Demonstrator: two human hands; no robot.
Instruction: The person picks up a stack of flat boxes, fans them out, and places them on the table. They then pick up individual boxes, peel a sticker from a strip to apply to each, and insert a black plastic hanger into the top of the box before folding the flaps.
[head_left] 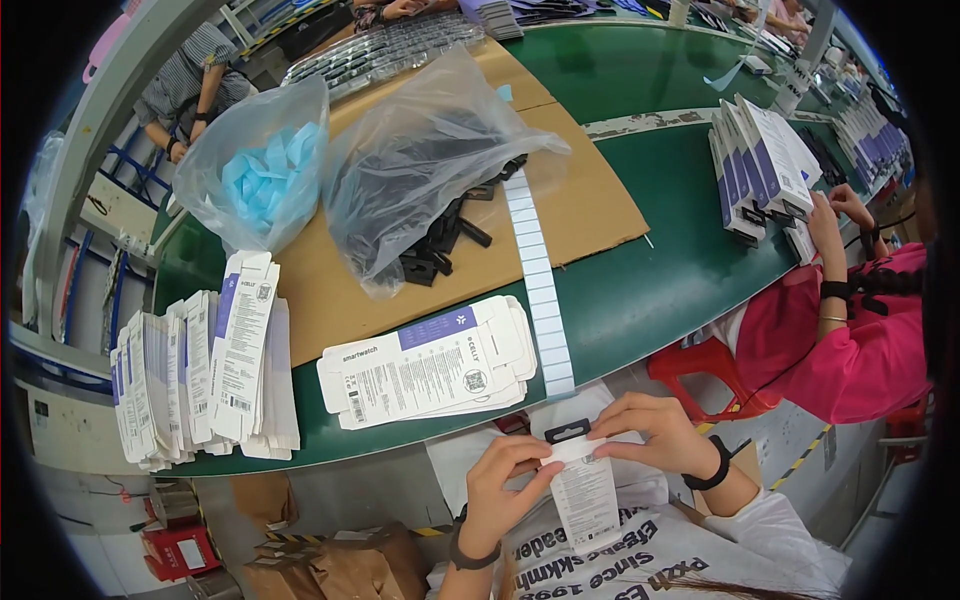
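**Flat carton held in both hands over the lap**

Flat carton [585, 490], white and narrow, sits below the table edge, just above the person's lap, pinched between both hands. The left hand [505, 485] grips its left edge with fingers curled; the right hand [645, 430] closes on the upper right corner. A small black hanger tab [567, 431] rests at the carton's top end, probably held there by the fingertips, though the contact is too small to see clearly.

On the green table [640, 290] one short pile of flattened cartons [430, 362] lies nearest, within easy reach. A larger stack of cartons [200, 370] leans on edge at the left. Two clear plastic bags sit on a cardboard sheet [590, 200]: one bag of blue pieces [255, 170], one bag of black tabs [420, 170] spilling open toward the person. One strip of white labels [540, 290] runs down the table between them.

A co-worker in pink [850, 340] sits at the right beside another standing row of cartons [760, 170].
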